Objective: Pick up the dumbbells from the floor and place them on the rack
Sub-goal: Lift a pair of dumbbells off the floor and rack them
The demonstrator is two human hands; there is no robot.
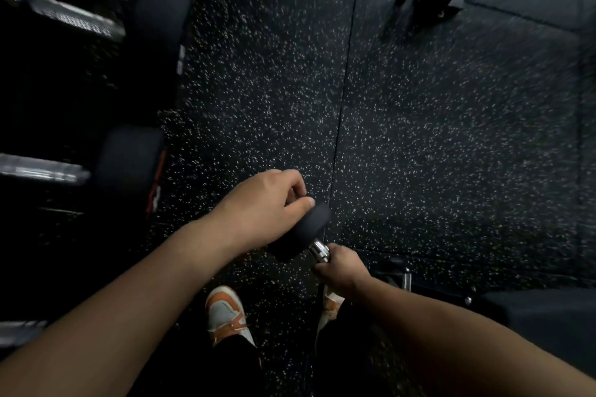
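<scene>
One dumbbell (303, 232) is off the floor (419, 138) and carried in both hands, so the pick-up of this one looks done while the placing is left. The right hand (343, 264) is clenched around the chrome handle (319, 251), and the left hand (267, 203) cups the near black head from above, thumb and fingers curled over its rim. The dumbbell hangs tilted in front of the person's legs, above the shoes (225, 316), and touches nothing but the hands. To the left, in deep shadow, stands what I take to be the rack (48, 90): at least two larger dumbbells (129, 161) lie there with pale handles running off the frame edge, so some weights are already stored. Whether they got there as part of this task cannot be told. No other dumbbell shows on the speckled floor, though the view covers only part of it. The held dumbbell's far head is hidden behind the right hand and wrist. The rack's frame and any free slot are lost in darkness and motion blur, and red markings on one racked head are unreadable. A dark bench (532, 0) is cut off at upper right, and more dark equipment at lower right is too dim to identify.
</scene>
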